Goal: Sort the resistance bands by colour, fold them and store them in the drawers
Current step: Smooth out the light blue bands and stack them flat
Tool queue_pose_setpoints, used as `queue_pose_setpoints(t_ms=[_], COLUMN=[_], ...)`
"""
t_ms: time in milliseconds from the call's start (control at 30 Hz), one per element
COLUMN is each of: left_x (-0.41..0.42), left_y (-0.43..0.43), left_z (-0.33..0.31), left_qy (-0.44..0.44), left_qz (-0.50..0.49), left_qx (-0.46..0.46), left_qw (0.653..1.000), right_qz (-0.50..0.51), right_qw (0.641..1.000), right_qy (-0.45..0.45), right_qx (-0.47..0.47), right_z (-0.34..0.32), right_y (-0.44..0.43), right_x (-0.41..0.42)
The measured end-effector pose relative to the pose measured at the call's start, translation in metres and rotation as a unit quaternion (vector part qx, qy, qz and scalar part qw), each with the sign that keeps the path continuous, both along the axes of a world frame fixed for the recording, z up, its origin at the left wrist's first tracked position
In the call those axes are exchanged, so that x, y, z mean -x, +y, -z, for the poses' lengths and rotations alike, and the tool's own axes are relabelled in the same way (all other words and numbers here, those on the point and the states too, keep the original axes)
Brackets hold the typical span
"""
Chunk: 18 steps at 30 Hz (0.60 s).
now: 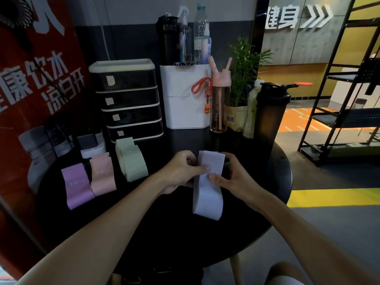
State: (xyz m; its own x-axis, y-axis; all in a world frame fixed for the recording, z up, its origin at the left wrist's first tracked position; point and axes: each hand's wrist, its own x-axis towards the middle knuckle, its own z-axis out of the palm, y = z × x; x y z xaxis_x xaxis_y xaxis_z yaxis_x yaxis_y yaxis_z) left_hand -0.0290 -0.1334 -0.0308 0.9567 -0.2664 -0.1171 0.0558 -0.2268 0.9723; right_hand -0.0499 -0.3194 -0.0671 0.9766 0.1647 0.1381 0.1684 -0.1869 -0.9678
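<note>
Both my hands hold a pale lavender resistance band (207,196) above the middle of the round black table (164,233). My left hand (181,171) pinches its upper left edge, and my right hand (230,173) grips its right side. The band's loop hangs down toward me. On the table's left lie a purple band (77,185), a pink band (102,173) and a stack of green bands (131,159), side by side. Behind them stands a black drawer unit (128,99) with several shut drawers, each with a paper label.
A white box (185,99) holding bottles stands behind centre. A pink bottle (220,103), a potted plant (240,83) and a dark shaker (269,114) line the back right. A power strip (92,150) sits at back left. A metal rack (339,99) stands off to the right.
</note>
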Motion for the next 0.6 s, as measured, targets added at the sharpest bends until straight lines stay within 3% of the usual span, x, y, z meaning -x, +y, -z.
queue_pose_setpoints(t_ms=[233, 400, 600], left_x=[0.007, 0.008, 0.006], left_y=[-0.003, -0.004, 0.007], left_z=[-0.003, -0.009, -0.029], left_qy=[0.012, -0.006, -0.044], left_qz=[-0.041, -0.037, -0.021], left_qx=[0.097, 0.099, 0.123], left_qw=[0.994, 0.994, 0.991], right_qz=[-0.028, -0.045, -0.072], right_qw=[0.998, 0.992, 0.993], right_qy=[-0.007, 0.006, -0.043], right_qx=[-0.059, -0.116, -0.085], right_z=[-0.006, -0.01, -0.035], right_y=[0.006, 0.009, 0.027], right_x=[0.005, 0.007, 0.003])
